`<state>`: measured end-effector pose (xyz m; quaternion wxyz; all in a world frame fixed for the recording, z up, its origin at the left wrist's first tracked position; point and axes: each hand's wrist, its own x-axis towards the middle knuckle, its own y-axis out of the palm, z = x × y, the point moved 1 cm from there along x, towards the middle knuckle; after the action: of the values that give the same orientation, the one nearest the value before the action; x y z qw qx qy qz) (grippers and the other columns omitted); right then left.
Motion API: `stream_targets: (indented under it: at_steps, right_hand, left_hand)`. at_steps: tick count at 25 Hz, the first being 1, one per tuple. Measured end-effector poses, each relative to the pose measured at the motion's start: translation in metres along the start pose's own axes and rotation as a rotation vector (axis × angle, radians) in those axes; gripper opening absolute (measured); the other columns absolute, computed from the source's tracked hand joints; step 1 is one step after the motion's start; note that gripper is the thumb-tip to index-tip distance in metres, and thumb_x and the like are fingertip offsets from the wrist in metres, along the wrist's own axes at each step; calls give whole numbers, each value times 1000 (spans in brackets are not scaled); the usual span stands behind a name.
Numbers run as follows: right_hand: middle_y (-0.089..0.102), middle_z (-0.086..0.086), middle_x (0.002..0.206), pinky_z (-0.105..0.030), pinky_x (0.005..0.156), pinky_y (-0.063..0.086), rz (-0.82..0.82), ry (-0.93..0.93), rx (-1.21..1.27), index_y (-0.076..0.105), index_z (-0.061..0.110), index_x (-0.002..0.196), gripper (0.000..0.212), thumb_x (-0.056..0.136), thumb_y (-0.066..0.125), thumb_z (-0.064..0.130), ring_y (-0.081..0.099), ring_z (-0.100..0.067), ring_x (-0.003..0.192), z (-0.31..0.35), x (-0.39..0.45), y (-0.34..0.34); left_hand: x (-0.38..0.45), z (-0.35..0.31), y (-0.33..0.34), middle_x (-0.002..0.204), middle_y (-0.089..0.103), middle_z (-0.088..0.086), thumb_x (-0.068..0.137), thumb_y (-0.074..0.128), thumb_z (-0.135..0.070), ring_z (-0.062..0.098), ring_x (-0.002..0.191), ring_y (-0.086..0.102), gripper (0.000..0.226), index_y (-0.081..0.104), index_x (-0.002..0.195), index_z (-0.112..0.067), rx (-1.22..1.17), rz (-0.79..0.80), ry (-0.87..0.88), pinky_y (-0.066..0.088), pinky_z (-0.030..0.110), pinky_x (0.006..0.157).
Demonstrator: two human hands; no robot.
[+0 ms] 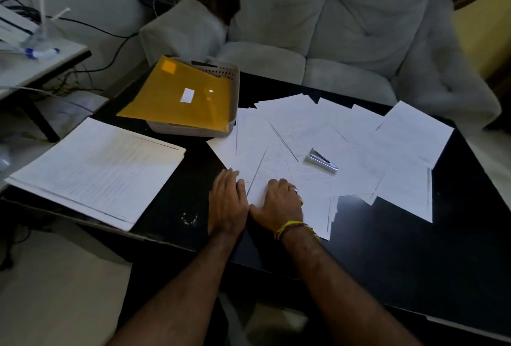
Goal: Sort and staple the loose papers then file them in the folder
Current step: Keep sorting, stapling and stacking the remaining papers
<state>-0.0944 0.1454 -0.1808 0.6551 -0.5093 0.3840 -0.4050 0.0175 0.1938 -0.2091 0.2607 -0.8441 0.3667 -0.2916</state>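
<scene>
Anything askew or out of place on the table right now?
The yellow folder lies tilted across the basket, overhanging its left rim. The stapler rests on the scattered loose papers. Small white specks dot the table.

**Paperwork spreads across a living room turned home office**

A living room in a home doubles as a workspace. A pale grey cushioned sofa point(326, 21) stands just behind a low black surface point(414, 248), where loose white papers point(345, 135) lie fanned out beside a neater stack of sheets point(94, 168). A yellow folder point(177, 93) rests on a perforated plastic basket point(221, 74), and a small stapler point(320, 161) sits on the papers. To the left, a white side table point(41, 63) carries a white device with upright antennas point(16, 24), its black cables point(110, 33) trailing down the wall. The floor point(55, 290) is pale and smooth.
</scene>
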Motion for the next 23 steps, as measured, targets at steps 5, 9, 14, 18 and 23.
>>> stream_targets:
  at_steps: [5, 9, 14, 18, 23]
  right_hand:
    - [53, -21, 124, -48, 93, 47, -41, 26, -35, 46, 7, 122, 37, 91, 46, 29, 51, -39, 117, 21, 3, 4]
    - [61, -18, 111, -35, 76, 43, 12, 16, 124, 49, 7, 112, 21, 96, 44, 18, 57, -36, 106, 9, 10, -18]
    - [61, -17, 79, -29, 64, 31, 92, 69, 381, 40, 14, 58, 45, 97, 53, 32, 52, -32, 79, -14, 14, -41]
    - [43, -2, 55, -26, 62, 29, 89, 111, 491, 38, 15, 50, 52, 97, 55, 31, 46, -26, 70, -16, 15, -50]
    - [38, -1, 51, -30, 57, 25, 70, 101, 556, 41, 13, 52, 50, 97, 56, 29, 39, -19, 59, -25, 1, -54]
  left_hand:
    - [3, 0, 0, 123, 61, 8, 95, 35, -36, 23, 122, 51, 43, 60, 114, -8, -41, -17, 14, 42, 37, 101]
    - [5, -1, -4, 122, 63, 5, 96, 36, -38, 21, 120, 52, 43, 62, 116, -11, -81, -19, 38, 44, 38, 100]
    - [1, -1, -10, 112, 64, -5, 94, 38, -42, 15, 110, 53, 39, 65, 111, -19, -180, -38, 15, 45, 30, 91]
    - [5, -14, -21, 100, 57, -7, 96, 49, -34, 15, 93, 58, 20, 60, 106, -20, -357, -178, -150, 47, 21, 73]
    - [20, -57, -31, 110, 59, -2, 98, 47, -32, 12, 102, 54, 29, 62, 117, -16, -166, -269, 146, 45, 23, 83]
